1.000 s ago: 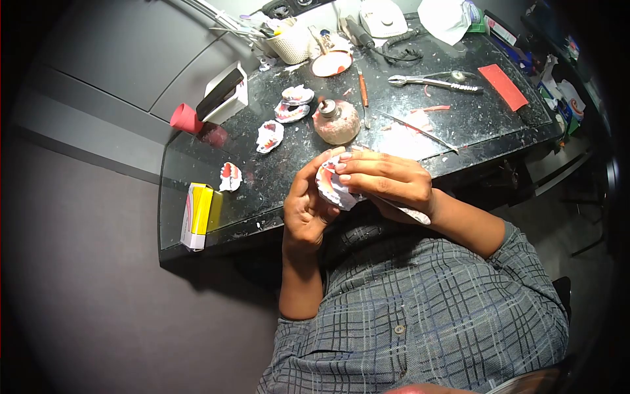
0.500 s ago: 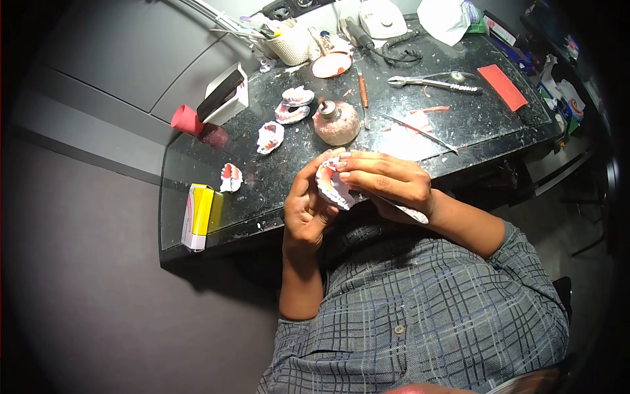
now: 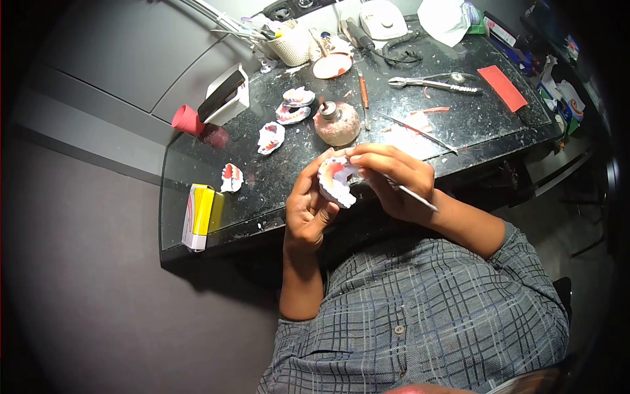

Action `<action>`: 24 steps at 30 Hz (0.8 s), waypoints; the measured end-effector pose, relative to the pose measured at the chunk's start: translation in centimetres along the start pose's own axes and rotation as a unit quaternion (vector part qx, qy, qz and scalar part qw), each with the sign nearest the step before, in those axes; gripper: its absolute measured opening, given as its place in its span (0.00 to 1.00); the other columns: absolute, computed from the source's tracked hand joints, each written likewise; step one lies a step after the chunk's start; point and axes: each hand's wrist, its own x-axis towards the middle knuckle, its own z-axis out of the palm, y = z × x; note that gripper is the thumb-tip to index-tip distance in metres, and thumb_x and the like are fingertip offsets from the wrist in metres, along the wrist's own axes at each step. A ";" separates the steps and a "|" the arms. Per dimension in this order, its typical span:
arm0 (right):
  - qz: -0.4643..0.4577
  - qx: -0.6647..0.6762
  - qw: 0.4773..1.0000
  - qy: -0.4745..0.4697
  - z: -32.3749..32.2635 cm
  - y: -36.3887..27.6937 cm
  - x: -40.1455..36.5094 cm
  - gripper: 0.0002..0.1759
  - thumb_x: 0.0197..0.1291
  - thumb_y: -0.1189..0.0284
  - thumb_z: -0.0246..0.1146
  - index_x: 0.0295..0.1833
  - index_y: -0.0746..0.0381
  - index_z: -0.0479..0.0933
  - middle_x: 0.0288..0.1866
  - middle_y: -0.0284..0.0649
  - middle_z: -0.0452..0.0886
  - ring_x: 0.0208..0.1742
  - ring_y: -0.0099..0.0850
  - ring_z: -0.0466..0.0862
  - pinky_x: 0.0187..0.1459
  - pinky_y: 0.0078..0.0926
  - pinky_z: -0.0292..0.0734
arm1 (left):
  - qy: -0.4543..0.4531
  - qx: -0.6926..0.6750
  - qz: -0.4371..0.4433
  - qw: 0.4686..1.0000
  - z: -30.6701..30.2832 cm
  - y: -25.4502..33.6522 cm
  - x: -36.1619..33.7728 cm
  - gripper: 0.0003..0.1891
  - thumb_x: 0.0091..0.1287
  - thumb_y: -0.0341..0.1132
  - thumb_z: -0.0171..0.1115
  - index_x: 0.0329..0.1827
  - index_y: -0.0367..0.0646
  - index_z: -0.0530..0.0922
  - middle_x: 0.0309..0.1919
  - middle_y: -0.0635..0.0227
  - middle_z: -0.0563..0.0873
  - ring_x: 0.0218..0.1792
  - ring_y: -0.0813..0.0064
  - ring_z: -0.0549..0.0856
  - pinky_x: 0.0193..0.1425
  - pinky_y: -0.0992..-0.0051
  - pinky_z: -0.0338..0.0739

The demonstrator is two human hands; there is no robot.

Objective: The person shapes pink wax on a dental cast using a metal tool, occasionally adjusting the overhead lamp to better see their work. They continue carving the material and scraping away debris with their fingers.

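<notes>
The white tooth model (image 3: 335, 186) is held up by the left hand (image 3: 306, 211), above the table's (image 3: 262, 187) near edge. A thin tool (image 3: 418, 197) is gripped in the right hand's (image 3: 398, 177) fingers, beside the model.

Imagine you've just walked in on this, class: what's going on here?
A person at a dark bench is handling a white dental model with pink on it. The left hand holds it, while the right hand has fingers at its edge and also holds a slender tool. Other models rest on the bench, left of a round, metal-necked vessel.
</notes>
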 end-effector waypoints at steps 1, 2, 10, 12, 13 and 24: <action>-0.009 -0.016 1.000 0.011 -0.1 0.3 0.1 0.10 0.65 0.83 0.68 0.51 0.69 0.82 0.50 0.50 0.88 0.50 0.43 0.90 0.49 0.32 0.87 | 0.000 0.000 0.000 1.000 0.0 0.0 0.0 0.42 0.70 0.39 0.71 0.79 0.28 0.57 0.74 0.48 0.70 0.75 0.61 0.71 0.80 0.63 0.63; -0.009 -0.015 1.000 0.011 0.0 0.4 0.0 0.10 0.65 0.83 0.68 0.51 0.69 0.82 0.50 0.50 0.88 0.50 0.43 0.90 0.49 0.32 0.87 | 0.001 -0.004 -0.004 1.000 0.0 0.1 0.1 0.44 0.70 0.41 0.72 0.79 0.27 0.57 0.74 0.49 0.71 0.75 0.61 0.71 0.79 0.63 0.62; -0.027 0.024 0.999 -0.019 0.1 0.3 0.2 0.12 0.63 0.82 0.69 0.52 0.67 0.83 0.50 0.48 0.88 0.49 0.41 0.91 0.48 0.32 0.87 | 0.000 0.014 -0.007 1.000 -0.2 0.1 0.1 0.48 0.71 0.54 0.68 0.79 0.25 0.57 0.74 0.49 0.72 0.75 0.62 0.71 0.80 0.64 0.61; -0.027 0.028 0.999 -0.025 0.1 0.3 0.3 0.12 0.62 0.82 0.70 0.52 0.68 0.83 0.50 0.48 0.88 0.49 0.42 0.91 0.49 0.33 0.87 | -0.008 0.024 -0.002 1.000 -0.4 -0.2 0.2 0.49 0.70 0.59 0.65 0.78 0.24 0.58 0.73 0.49 0.72 0.75 0.62 0.72 0.80 0.64 0.61; -0.027 0.028 0.999 -0.025 0.1 0.3 0.3 0.12 0.62 0.82 0.70 0.52 0.68 0.83 0.50 0.48 0.88 0.49 0.42 0.91 0.49 0.33 0.87 | -0.008 0.024 -0.002 1.000 -0.4 -0.3 0.2 0.49 0.70 0.59 0.65 0.78 0.24 0.58 0.73 0.49 0.72 0.75 0.62 0.72 0.80 0.64 0.61; -0.027 0.016 0.999 -0.041 0.1 0.2 0.4 0.12 0.61 0.83 0.70 0.51 0.67 0.82 0.50 0.48 0.88 0.49 0.42 0.91 0.49 0.33 0.87 | -0.001 0.000 -0.011 1.000 -0.3 -0.2 0.1 0.50 0.70 0.59 0.65 0.78 0.23 0.59 0.73 0.49 0.72 0.75 0.61 0.71 0.80 0.63 0.60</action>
